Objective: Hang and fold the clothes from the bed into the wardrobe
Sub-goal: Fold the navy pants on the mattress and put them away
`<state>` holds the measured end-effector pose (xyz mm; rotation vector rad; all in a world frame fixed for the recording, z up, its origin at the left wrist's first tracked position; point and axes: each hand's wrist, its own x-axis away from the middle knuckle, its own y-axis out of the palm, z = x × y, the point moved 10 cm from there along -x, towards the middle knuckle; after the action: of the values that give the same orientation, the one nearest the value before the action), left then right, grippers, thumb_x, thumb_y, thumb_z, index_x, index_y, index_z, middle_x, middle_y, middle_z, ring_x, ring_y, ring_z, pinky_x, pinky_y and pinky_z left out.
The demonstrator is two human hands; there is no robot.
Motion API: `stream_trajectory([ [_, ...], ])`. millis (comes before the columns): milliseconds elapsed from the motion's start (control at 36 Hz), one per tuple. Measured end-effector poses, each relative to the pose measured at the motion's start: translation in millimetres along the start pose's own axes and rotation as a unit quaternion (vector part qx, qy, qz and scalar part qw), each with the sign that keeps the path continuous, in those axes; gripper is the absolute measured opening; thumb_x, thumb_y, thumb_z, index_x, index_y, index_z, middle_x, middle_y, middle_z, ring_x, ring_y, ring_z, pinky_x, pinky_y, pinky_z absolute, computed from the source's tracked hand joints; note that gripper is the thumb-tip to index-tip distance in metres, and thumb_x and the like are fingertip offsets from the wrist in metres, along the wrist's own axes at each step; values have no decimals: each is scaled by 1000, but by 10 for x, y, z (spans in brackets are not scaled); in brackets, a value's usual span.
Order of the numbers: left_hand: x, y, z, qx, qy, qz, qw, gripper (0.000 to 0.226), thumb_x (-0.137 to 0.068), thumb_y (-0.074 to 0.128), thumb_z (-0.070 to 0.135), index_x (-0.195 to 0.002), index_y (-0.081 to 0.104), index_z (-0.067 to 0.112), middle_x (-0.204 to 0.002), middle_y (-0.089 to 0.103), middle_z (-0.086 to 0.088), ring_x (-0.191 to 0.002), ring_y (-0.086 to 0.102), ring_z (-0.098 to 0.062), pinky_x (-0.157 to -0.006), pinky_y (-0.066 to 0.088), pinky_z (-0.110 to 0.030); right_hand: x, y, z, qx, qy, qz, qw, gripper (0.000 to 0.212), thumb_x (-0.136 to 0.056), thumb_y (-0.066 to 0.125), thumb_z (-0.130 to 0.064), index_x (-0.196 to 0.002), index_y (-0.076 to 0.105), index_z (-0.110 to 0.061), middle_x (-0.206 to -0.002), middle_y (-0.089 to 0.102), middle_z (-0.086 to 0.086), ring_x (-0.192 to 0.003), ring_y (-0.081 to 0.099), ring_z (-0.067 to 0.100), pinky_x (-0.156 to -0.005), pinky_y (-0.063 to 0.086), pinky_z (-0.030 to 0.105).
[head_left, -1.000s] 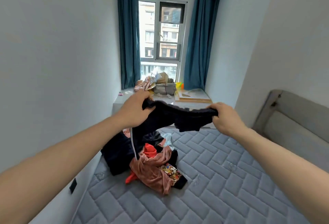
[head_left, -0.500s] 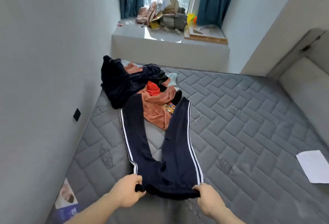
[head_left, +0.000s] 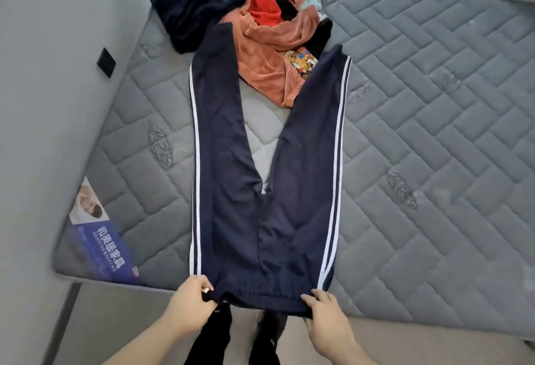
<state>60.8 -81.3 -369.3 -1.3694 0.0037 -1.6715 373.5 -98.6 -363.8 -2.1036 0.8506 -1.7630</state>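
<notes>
Left hand (head_left: 192, 305): grip pinches the waistband corner of the navy track pants (head_left: 266, 190) at about 7 o'clock of the garment. Pants lie flat on the mattress (head_left: 434, 133), long axis running 6 to 12 o'clock away from both grips, legs splayed in a V, cuffs touching the clothes pile (head_left: 260, 17) at 12. Right hand (head_left: 325, 319): grip pinches the opposite waistband corner at 5 o'clock. Both hands equally near. Judgement: lengthwise fold next, carrying one striped leg across onto the other.
</notes>
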Motion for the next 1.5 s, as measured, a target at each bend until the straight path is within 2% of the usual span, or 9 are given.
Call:
stream_trajectory([
  [250,-160,444,-193,178,-51,76,980,29,-79,60,-8,-91,58,18,-113,47,-3,-86,55,-11,-73,41,-16,-289,461,290,-19,0,-47,999,61,-99,54,-37,-156,34,-28,-166,17,-3,-150,21,21,-121,24,30],
  [417,-70,529,-375,305,-159,202,917,57,-79,77,10,-121,40,17,-126,26,4,-89,39,-9,-90,39,-34,-359,348,375,-95,16,-5,995,51,-97,57,-32,-147,48,-27,-156,35,-9,-138,39,18,-113,28,23],
  [556,-17,682,-390,394,-213,168,878,74,-75,79,1,-133,33,11,-105,55,3,-86,61,-19,-78,52,-35,-292,89,417,-158,16,59,986,50,-94,59,-21,-143,50,-27,-148,42,-11,-129,47,14,-106,38,24],
  [694,66,430,186,311,-62,158,935,54,-79,66,5,-109,47,46,-100,65,12,-93,64,-12,-73,49,-26,-269,-127,575,-242,51,101,964,58,-90,62,-14,-144,47,-25,-141,43,-8,-94,52,8,-84,39,25],
  [806,258,304,981,239,117,137,954,81,-78,62,6,-138,43,57,-118,60,27,-106,58,6,-85,45,-8,-270,-265,697,-274,72,106,953,55,-91,61,-14,-143,46,-24,-141,44,-3,-108,58,17,-90,44,29],
  [917,328,483,1619,136,204,77,966,79,-79,56,24,-148,32,54,-108,52,20,-93,60,-6,-80,49,-16,-292,-382,804,-299,83,107,945,50,-88,63,-13,-136,52,-22,-134,50,2,-114,59,21,-98,46,33],
  [1194,-67,1427,2007,-123,177,-124,969,81,-89,52,43,-158,11,44,-123,42,3,-109,58,-31,-94,49,-41,-445,-506,1139,-317,126,112,933,33,-90,63,-12,-122,60,-21,-117,63,-1,-108,60,18,-97,47,32],
  [1333,-222,1691,1712,-172,157,-249,940,66,-86,57,43,-150,41,37,-138,46,6,-128,52,-27,-107,43,-37,-515,-494,1198,-320,144,104,931,36,-91,61,-10,-126,60,-18,-114,60,-3,-103,56,17,-91,42,27],
  [1500,-683,917,1690,-9,149,-110,983,35,-82,58,23,-111,66,42,-103,67,22,-78,60,3,-91,52,-25,-783,-767,856,-357,110,122,920,33,-92,64,-15,-123,59,-24,-115,63,-7,-90,61,2,-80,43,23],
])
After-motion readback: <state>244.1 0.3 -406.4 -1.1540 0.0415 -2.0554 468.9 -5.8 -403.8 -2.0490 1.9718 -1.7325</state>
